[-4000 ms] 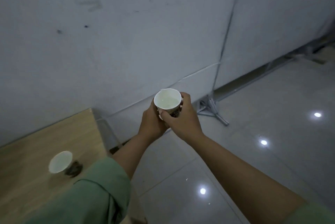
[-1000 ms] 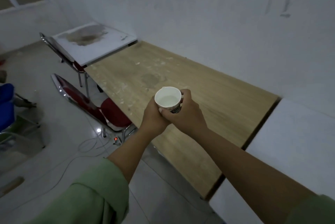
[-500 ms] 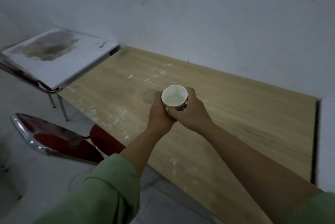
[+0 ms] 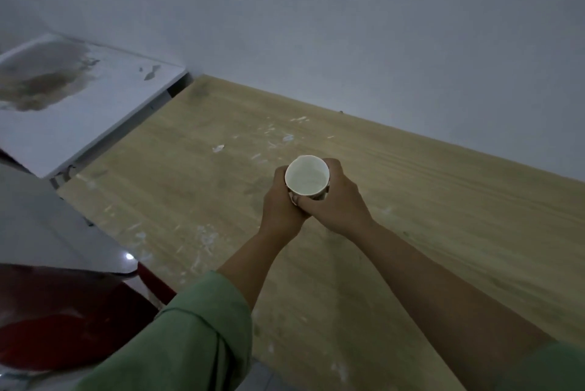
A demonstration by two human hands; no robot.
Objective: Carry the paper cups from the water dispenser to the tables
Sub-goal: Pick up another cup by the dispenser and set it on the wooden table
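Observation:
A white paper cup (image 4: 306, 175) with a dark print on its side is held upright in both my hands over the wooden table (image 4: 411, 200). My left hand (image 4: 280, 205) wraps its left side and my right hand (image 4: 335, 200) wraps its right side, fingers closed around it. The cup's lower part is hidden by my fingers, so I cannot tell whether its base touches the tabletop. Pale liquid shows inside the cup.
The wooden table stands against a white wall and carries white paint flecks (image 4: 218, 148). A stained white table (image 4: 79, 106) adjoins it at the left. A red chair with a chrome frame (image 4: 63, 311) stands close at the lower left.
I have come closer to the wooden table and the view has swung toward it. The cup, still in both hands, now sits lower over the tabletop's middle.

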